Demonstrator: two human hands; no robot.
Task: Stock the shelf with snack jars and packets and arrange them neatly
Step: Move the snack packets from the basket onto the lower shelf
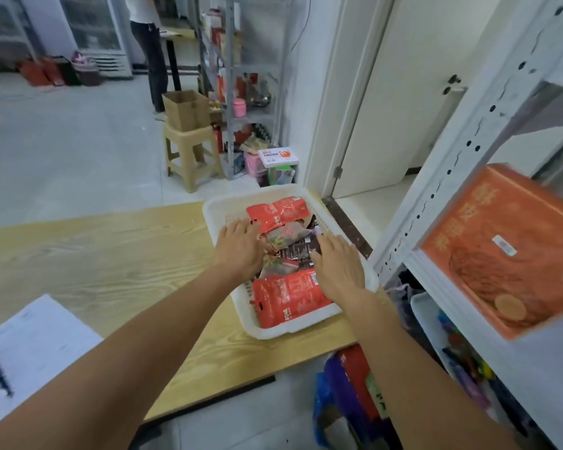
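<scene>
White metal shelf (pixel 459 164) runs up the right of the frame, with an orange box (pixel 507 248) on it. Wooden tabletop (pixel 111 254) fills the left. The white basket (pixel 218 206) of snack packets sits mid-frame at its right edge.

Left hand (pixel 241 248) and right hand (pixel 338 267) lie flat on the pile, fingers spread, gripping nothing. I'd pinch the near red packet (pixel 286 297) alone so it shelves tidy.
</scene>
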